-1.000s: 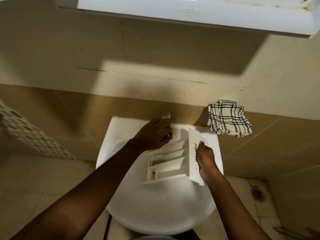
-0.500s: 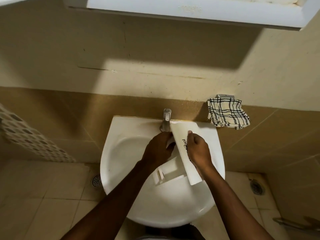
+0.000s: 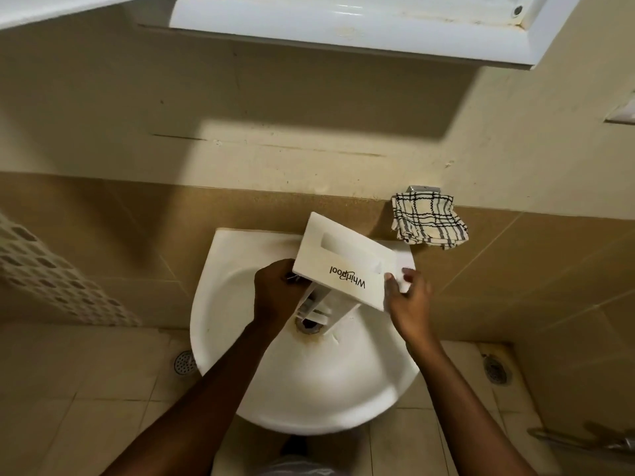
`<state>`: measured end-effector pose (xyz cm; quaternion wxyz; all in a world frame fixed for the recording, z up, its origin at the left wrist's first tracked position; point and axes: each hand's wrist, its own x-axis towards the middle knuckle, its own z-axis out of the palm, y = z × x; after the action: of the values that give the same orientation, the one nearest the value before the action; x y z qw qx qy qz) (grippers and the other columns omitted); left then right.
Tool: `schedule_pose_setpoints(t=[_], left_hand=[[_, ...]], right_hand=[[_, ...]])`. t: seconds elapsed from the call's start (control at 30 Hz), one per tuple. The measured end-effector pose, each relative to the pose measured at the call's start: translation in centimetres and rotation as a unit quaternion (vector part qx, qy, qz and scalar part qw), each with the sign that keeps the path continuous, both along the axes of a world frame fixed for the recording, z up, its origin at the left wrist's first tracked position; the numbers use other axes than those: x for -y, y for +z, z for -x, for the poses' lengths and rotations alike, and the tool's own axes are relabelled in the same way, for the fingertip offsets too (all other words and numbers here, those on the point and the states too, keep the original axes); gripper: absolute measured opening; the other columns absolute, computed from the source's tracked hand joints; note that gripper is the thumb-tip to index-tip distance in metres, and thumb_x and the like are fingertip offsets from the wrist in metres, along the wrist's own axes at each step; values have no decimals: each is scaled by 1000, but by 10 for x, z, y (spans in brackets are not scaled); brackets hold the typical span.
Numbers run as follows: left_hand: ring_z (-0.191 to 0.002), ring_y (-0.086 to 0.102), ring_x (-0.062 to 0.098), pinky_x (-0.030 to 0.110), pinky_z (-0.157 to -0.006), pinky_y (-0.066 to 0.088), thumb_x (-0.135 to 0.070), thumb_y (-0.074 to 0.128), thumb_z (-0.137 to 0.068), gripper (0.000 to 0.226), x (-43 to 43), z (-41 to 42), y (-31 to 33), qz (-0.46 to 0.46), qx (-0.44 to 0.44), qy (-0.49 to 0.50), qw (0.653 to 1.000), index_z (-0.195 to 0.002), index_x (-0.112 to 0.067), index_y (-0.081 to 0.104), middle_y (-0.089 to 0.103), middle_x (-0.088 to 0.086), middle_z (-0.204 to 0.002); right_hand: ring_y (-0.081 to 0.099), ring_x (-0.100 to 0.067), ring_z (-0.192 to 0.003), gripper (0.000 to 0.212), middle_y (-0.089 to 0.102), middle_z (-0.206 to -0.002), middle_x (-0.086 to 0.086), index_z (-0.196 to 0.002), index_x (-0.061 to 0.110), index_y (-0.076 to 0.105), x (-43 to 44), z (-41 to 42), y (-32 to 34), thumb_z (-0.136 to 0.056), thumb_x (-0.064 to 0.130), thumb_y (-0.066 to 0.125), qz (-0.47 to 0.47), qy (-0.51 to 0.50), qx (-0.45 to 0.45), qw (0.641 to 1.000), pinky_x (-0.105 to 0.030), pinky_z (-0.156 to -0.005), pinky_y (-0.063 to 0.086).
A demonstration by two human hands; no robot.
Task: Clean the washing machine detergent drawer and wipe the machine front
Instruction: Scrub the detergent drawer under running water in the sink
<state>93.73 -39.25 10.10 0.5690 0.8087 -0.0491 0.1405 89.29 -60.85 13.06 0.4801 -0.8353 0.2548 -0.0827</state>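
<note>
A white detergent drawer [image 3: 343,266] with a Whirlpool logo on its front panel hangs over the white sink [image 3: 240,338]. Its front panel faces up toward me and its compartments point down toward the drain [image 3: 311,325]. My left hand [image 3: 276,292] grips the drawer's body under the panel's left end. My right hand [image 3: 407,300] holds the panel's right edge, thumb on its face. The tap is hidden behind the drawer.
A black-and-white checked cloth [image 3: 429,221] hangs from a metal holder on the wall right of the sink. A white cabinet [image 3: 343,25] juts out overhead. A perforated basket [image 3: 51,269] stands at left. Floor drains [image 3: 184,362] sit beside the sink.
My left hand left the tap and took hold of the drawer's body. The drawer turned so its front panel faces up and its compartments point at the drain.
</note>
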Motion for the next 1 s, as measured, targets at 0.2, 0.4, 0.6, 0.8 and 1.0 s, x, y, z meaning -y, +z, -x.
schedule_pose_setpoints(t=[0.2, 0.4, 0.6, 0.8, 1.0], left_hand=[[-85, 68, -10, 9, -71, 52, 2, 80, -78, 18, -5, 17, 1, 24, -31, 11, 999, -91, -10, 76, 73, -10, -85], [-101, 65, 6, 17, -98, 47, 1, 66, -90, 26, -42, 32, 13, -26, -107, -4, 994, -107, -17, 75, 72, -5, -107], [-107, 52, 11, 21, -93, 43, -30, 59, -89, 29, -41, 56, 28, -192, 130, 39, 972, -107, -9, 70, 64, 4, -111], [-69, 62, 20, 27, -62, 45, -39, 51, -94, 36, -5, 46, 39, -422, 211, -87, 877, -79, -13, 71, 70, 4, -77], [-39, 54, 15, 18, -42, 36, -38, 43, -95, 47, 10, 41, 44, -464, 243, -66, 849, -57, -18, 63, 61, -3, -51]], right_hand=[[65, -17, -78, 18, 74, -85, -1, -101, 13, 66, 2, 9, 8, -100, 27, 56, -314, 58, -56, 946, -33, -71, 52], [69, -14, -74, 14, 74, -90, -2, -105, 12, 66, 1, 23, 12, -100, 21, 55, -328, 70, -28, 942, -25, -55, 52], [68, -22, -88, 15, 72, -100, -7, -107, 14, 64, -12, 35, 13, -100, 23, 55, -301, 101, -30, 948, -30, -58, 54], [66, -28, -92, 12, 70, -100, -10, -100, 20, 67, -27, 36, 10, -97, 28, 59, -259, 117, -19, 958, -40, -69, 55], [68, -28, -96, 15, 72, -104, -6, -106, 22, 68, -30, 39, 12, -98, 29, 57, -266, 137, -1, 954, -40, -72, 57]])
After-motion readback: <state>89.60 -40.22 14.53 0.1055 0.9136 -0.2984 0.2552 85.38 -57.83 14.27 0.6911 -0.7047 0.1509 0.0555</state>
